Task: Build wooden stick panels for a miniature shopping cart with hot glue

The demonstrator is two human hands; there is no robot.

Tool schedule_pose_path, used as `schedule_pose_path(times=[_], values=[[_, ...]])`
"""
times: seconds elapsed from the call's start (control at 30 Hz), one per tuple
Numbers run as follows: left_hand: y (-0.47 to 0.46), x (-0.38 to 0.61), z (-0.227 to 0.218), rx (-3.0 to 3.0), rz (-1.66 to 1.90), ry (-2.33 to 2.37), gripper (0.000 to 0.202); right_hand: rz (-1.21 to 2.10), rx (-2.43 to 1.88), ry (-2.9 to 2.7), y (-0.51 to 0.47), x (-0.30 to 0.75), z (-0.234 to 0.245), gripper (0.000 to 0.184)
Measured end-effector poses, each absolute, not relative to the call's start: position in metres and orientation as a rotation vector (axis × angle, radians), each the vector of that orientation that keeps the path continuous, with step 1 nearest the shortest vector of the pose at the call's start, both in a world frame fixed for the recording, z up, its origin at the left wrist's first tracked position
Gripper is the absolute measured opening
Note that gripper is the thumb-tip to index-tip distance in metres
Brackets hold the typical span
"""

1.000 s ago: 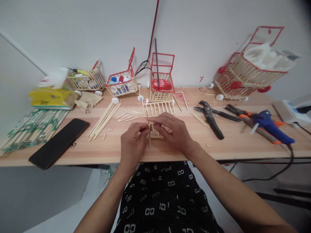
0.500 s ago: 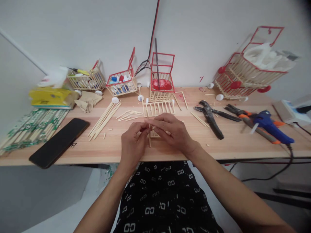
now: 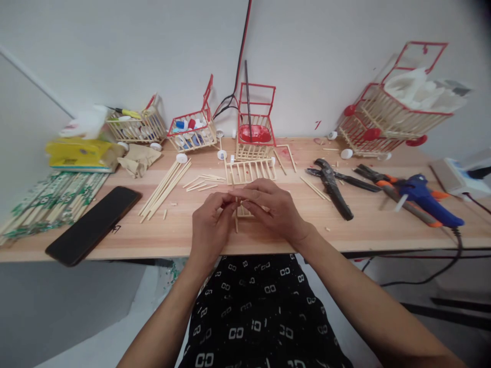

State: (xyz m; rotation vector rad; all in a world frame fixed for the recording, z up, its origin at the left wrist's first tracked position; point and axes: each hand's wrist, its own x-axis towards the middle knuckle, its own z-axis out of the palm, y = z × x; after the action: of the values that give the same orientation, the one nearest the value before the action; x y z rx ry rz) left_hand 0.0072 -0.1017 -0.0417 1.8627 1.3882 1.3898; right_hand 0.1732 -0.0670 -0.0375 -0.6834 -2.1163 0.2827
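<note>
My left hand (image 3: 210,224) and my right hand (image 3: 273,208) meet at the front middle of the wooden table (image 3: 268,232). Both pinch a small frame of thin wooden sticks (image 3: 240,211) that rests on the tabletop; my right hand's fingers cover most of it. One stick of the frame juts down toward me between the hands. Just beyond the hands lies a flat ladder-like stick panel (image 3: 249,171).
A black phone (image 3: 94,225) lies front left, long sticks (image 3: 164,188) beside it. Black pliers (image 3: 333,188), orange-handled cutters (image 3: 387,186) and a blue glue gun (image 3: 427,199) lie right. Small stick carts (image 3: 255,122) line the wall; a bigger one (image 3: 391,115) stands far right.
My right hand's fingers have lowered a little over the stick frame and the frame sits flatter. Otherwise nothing has moved.
</note>
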Motion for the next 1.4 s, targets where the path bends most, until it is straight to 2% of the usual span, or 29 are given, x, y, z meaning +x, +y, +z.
schedule_pose_path(times=[0.2,0.7,0.87,1.2,1.4], values=[[-0.102,0.007,-0.041,1.851,1.388,1.375,0.01,0.371,-0.729,-2.112,-0.068,0.171,-0.033,0.029],[-0.104,0.004,-0.045,1.775,1.465,1.441,0.009,0.592,-0.784,-2.011,-0.066,0.163,-0.031,0.003],[-0.124,-0.007,-0.049,2.001,1.482,1.498,0.008,0.633,-0.814,-1.999,-0.064,0.163,-0.032,0.003],[-0.145,-0.011,-0.071,2.474,1.289,1.403,0.023,0.71,-0.922,-2.04,-0.064,0.162,-0.034,0.007],[-0.144,-0.01,-0.073,2.542,1.255,1.428,0.025,0.527,-0.972,-2.241,-0.065,0.163,-0.038,0.015]])
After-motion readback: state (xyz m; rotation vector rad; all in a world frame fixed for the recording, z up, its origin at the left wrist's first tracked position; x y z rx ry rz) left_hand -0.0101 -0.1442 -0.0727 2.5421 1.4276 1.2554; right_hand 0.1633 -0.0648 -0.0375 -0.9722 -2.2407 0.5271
